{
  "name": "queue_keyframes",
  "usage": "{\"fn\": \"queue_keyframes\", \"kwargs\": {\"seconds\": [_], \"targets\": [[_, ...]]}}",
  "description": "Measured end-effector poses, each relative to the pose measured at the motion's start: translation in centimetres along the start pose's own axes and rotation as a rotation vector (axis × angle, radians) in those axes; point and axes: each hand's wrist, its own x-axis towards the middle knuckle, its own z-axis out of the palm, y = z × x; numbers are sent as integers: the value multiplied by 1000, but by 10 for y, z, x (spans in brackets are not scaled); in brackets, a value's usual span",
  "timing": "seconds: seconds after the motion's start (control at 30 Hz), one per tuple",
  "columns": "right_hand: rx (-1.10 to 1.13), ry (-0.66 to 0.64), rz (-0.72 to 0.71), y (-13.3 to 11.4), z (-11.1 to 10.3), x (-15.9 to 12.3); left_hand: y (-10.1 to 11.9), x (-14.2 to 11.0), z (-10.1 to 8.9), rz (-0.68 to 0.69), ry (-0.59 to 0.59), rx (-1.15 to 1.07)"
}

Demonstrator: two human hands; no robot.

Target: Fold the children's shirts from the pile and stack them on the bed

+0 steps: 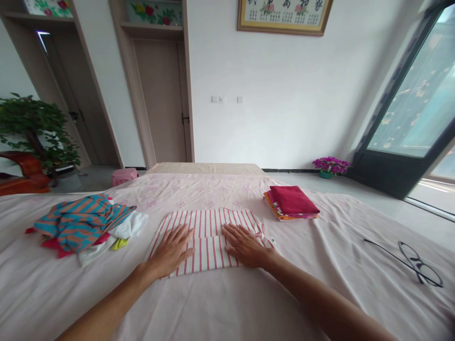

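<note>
A white garment with red stripes (209, 251) lies on the pale pink cloth in front of me, with its near part folded over the far part. My left hand (173, 250) rests flat on its left side, fingers stretched out. On the right side of the garment, my right hand (245, 245) also lies flat with its fingers extended. Neither hand grips anything. Which kind of garment it is, I cannot tell.
A loose heap of clothes (83, 220) lies to the left, a striped one on top. Folded clothes (293, 202) are stacked on the right, a dark red piece uppermost. Eyeglasses (414, 265) lie at the far right on the pink cloth (334, 284).
</note>
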Motion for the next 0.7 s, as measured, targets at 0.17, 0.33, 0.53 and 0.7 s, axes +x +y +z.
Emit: {"fn": "queue_keyframes", "kwargs": {"seconds": [0.17, 0.33, 0.53, 0.7], "targets": [[68, -11, 110, 37, -19, 6, -42, 3, -4, -144, 97, -155], [-51, 88, 472, 71, -39, 45, -76, 48, -23, -475, 249, -157], [-142, 60, 506, 100, -37, 70, -93, 89, -18, -521, 224, -136], [-169, 35, 504, 103, -36, 69, -94, 94, -15, -502, 172, -144]]}}
